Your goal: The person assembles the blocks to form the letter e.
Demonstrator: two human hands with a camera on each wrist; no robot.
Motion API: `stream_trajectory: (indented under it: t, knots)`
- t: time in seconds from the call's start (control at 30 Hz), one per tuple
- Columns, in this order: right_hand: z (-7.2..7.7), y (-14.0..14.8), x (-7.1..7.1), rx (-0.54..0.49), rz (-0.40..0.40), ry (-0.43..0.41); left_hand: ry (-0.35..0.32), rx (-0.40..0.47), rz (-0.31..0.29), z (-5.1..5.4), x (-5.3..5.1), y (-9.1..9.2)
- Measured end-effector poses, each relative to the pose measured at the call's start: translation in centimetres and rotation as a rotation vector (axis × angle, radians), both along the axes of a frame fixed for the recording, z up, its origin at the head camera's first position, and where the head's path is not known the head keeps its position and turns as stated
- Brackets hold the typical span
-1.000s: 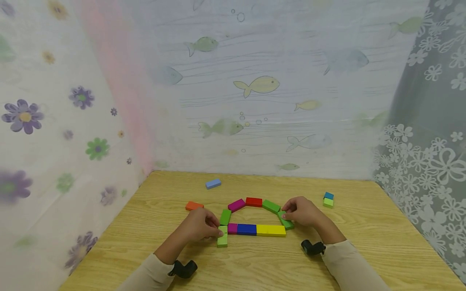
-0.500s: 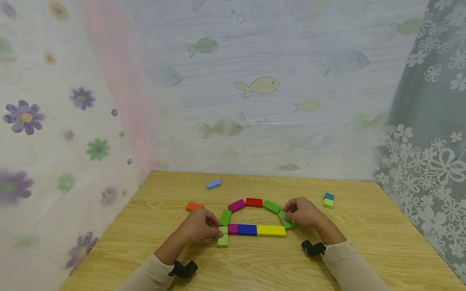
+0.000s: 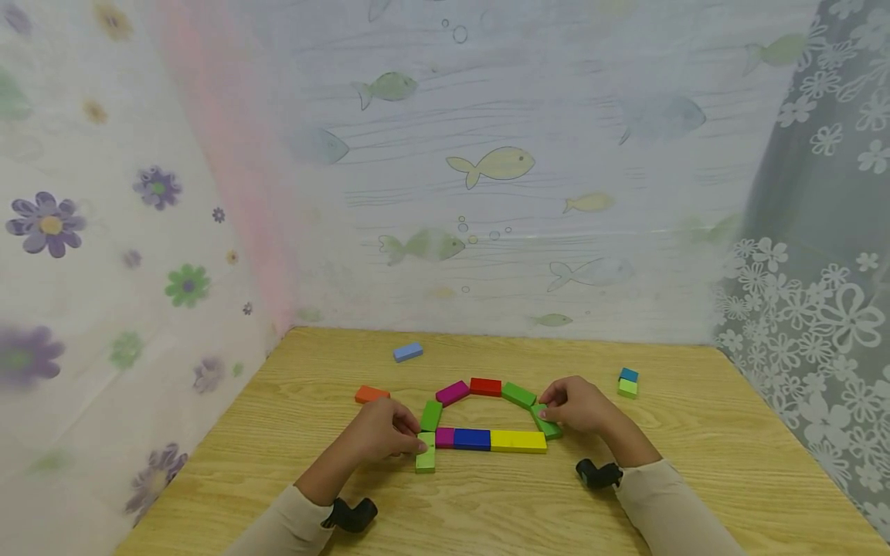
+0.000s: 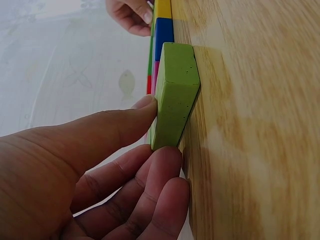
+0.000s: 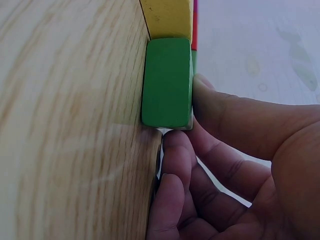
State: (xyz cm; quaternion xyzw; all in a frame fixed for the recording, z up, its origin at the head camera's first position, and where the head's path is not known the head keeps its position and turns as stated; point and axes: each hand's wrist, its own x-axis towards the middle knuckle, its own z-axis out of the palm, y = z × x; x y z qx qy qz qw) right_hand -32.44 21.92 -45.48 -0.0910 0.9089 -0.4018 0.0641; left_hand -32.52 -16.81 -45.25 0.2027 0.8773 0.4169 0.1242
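Blocks lie in a closed half-ring on the table. Its straight side is a magenta block (image 3: 445,438), a blue block (image 3: 472,439) and a yellow block (image 3: 518,441); the arc has green, magenta and red (image 3: 485,387) blocks. My left hand (image 3: 378,432) holds the light green block (image 3: 426,457) at the left corner; in the left wrist view thumb and fingers touch that block (image 4: 175,95). My right hand (image 3: 579,405) holds the green block (image 3: 548,427) at the arc's right end, which abuts the yellow block (image 5: 170,20) in the right wrist view.
An orange block (image 3: 371,394) lies behind my left hand, partly covered by it. A light blue block (image 3: 408,352) is farther back. At the right lie a blue block (image 3: 629,374) and a lime block (image 3: 627,388), touching. Patterned sheets hang around the table.
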Motion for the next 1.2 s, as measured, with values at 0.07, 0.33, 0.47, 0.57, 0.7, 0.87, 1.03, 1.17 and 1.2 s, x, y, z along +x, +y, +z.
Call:
stream_trajectory:
  t: [0.07, 0.33, 0.47, 0.57, 0.7, 0.87, 1.03, 1.17, 1.2]
  knots:
    - [0.0, 0.0, 0.0, -0.001, -0.006, -0.004, 0.001, 0.000, -0.001, 0.0, 0.0, 0.0]
    - [-0.1, 0.0, -0.2, -0.002, -0.017, -0.005, -0.005, -0.002, 0.005, 0.2, 0.0, 0.1]
    - [0.0, 0.1, -0.2, -0.004, -0.018, -0.006, -0.006, -0.003, 0.006, 0.2, 0.0, 0.1]
    - [0.0, 0.1, -0.1, -0.001, -0.011, -0.002, -0.002, -0.004, 0.002, 0.2, -0.1, 0.2]
    - [-0.1, 0.2, -0.2, 0.000, -0.014, -0.002, 0.005, -0.006, -0.003, 0.3, 0.0, 0.2]
    - [-0.1, 0.2, -0.3, -0.004, -0.030, -0.009, 0.003, -0.005, -0.004, 0.4, 0.0, 0.1]
    - [-0.2, 0.2, -0.3, -0.006, -0.015, -0.003, 0.023, -0.022, 0.009, 0.7, 0.0, 0.0]
    - [-0.1, 0.1, -0.2, -0.004, -0.016, -0.003, 0.062, -0.053, 0.030, 1.0, -0.5, 0.1]
    - [-0.1, 0.1, -0.2, -0.002, -0.016, -0.002, 0.065, -0.049, 0.033, 1.1, -0.7, 0.1]
